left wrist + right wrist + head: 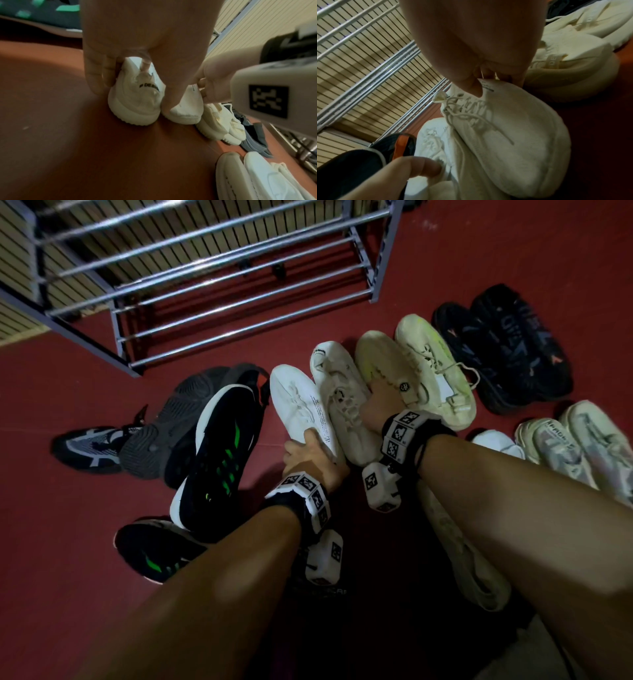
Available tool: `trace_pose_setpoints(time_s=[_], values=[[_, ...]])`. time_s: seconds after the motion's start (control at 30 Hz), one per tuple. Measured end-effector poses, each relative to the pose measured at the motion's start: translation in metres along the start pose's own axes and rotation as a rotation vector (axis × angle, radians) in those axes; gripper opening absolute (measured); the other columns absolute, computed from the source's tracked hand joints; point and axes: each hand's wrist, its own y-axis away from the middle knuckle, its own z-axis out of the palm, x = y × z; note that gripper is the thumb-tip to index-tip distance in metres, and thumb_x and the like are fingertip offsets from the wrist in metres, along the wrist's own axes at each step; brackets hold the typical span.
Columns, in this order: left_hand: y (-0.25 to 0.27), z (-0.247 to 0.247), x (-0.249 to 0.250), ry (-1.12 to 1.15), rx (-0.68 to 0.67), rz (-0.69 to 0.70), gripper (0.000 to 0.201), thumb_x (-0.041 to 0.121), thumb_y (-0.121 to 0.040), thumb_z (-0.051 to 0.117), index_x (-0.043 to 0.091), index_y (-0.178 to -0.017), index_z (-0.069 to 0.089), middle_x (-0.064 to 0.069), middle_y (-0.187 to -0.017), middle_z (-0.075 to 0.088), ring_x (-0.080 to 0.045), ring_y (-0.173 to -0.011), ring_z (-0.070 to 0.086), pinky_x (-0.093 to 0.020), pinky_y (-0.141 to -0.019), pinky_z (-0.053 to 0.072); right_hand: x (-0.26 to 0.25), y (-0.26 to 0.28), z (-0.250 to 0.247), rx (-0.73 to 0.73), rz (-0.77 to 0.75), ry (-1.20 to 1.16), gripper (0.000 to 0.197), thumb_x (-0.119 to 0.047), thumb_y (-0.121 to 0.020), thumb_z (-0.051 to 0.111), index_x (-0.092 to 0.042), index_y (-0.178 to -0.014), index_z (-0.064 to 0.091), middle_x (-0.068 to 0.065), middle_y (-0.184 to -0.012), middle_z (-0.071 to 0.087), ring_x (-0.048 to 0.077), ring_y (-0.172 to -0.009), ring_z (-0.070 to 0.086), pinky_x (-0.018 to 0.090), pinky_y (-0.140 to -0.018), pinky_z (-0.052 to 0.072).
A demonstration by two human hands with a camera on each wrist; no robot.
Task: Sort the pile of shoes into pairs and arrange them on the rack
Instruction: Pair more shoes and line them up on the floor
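Note:
Two white sneakers lie side by side on the red floor below the metal shoe rack [219, 285]. My left hand [308, 445] grips the heel of the left white sneaker [293, 395]; in the left wrist view its fingers [96, 75] and thumb wrap that heel [135, 100]. My right hand [376, 405] pinches the heel collar of the right white sneaker [337, 385], seen close in the right wrist view [513, 128]. The right hand's fingertips are hidden behind the collar.
A cream pair [421, 364], a black pair [507, 347] and a pale pair [575, 446] lie to the right. Black-and-green sneakers [219, 453] and grey ones [171, 419] lie to the left. Another cream shoe [462, 559] lies under my right forearm. The rack's bars carry nothing.

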Motion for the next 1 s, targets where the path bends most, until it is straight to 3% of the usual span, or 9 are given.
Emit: trace_pose_setpoints(time_s=[0.17,0.37,0.47,0.57,0.73,0.9,1.0], values=[[0.001,0.007,0.0,-0.017,0.033,0.003,0.052,0.045,-0.074,0.063,0.023,-0.112,0.036,-0.011,-0.112,0.04,-0.031,-0.102,0.047,-0.039,-0.074,0.042,-0.004,0.008,0.001,0.004,-0.022,0.166,0.036,-0.027,-0.095,0.046,-0.004,-0.122,0.055,0.018,-0.128,0.056,0.036,-0.115,0.053,0.04,-0.098,0.043],[0.002,0.005,-0.004,-0.026,0.027,0.017,0.05,0.047,-0.075,0.061,0.023,-0.111,0.035,-0.011,-0.112,0.04,-0.031,-0.102,0.047,-0.038,-0.071,0.04,-0.004,0.013,-0.009,-0.047,-0.096,0.27,0.033,-0.025,-0.098,0.043,-0.004,-0.12,0.055,0.016,-0.128,0.055,0.032,-0.117,0.052,0.031,-0.089,0.037],[0.002,0.005,-0.009,-0.043,0.037,0.031,0.05,0.044,-0.075,0.063,0.023,-0.11,0.034,-0.011,-0.112,0.04,-0.032,-0.102,0.048,-0.035,-0.069,0.04,0.0,0.016,0.0,-0.116,-0.126,0.243,0.044,-0.036,-0.099,0.042,-0.013,-0.137,0.046,0.009,-0.134,0.051,0.031,-0.126,0.049,0.038,-0.103,0.036],[0.002,0.006,-0.013,-0.037,0.008,0.063,0.054,0.045,-0.075,0.064,0.022,-0.114,0.035,-0.012,-0.114,0.039,-0.032,-0.103,0.046,-0.037,-0.071,0.04,-0.002,0.018,0.007,-0.121,-0.091,0.282,0.043,-0.039,-0.093,0.043,-0.018,-0.131,0.047,0.011,-0.131,0.054,0.034,-0.119,0.053,0.044,-0.099,0.042],[-0.002,0.008,-0.013,-0.025,-0.011,0.063,0.062,0.049,-0.071,0.066,0.023,-0.117,0.035,-0.012,-0.114,0.039,-0.033,-0.105,0.045,-0.041,-0.078,0.044,-0.011,0.028,0.012,-0.154,-0.008,0.312,0.053,-0.038,-0.095,0.035,-0.013,-0.141,0.041,0.017,-0.146,0.031,0.04,-0.129,0.039,0.051,-0.109,0.034],[0.002,0.007,-0.014,-0.009,-0.009,0.083,0.063,0.049,-0.072,0.068,0.021,-0.121,0.038,-0.013,-0.117,0.04,-0.034,-0.108,0.045,-0.038,-0.08,0.041,-0.014,0.03,0.01,-0.195,-0.052,0.256,0.063,-0.045,-0.08,0.024,-0.012,-0.125,0.053,0.02,-0.131,0.05,0.04,-0.116,0.049,0.049,-0.1,0.043],[0.011,0.007,-0.019,0.014,-0.006,0.119,0.063,0.046,-0.077,0.067,0.021,-0.128,0.039,-0.015,-0.121,0.042,-0.036,-0.112,0.045,-0.039,-0.088,0.043,-0.014,0.038,0.003,-0.244,-0.085,0.271,0.042,-0.032,-0.091,0.036,-0.008,-0.117,0.059,0.018,-0.128,0.057,0.037,-0.115,0.053,0.043,-0.098,0.044]])
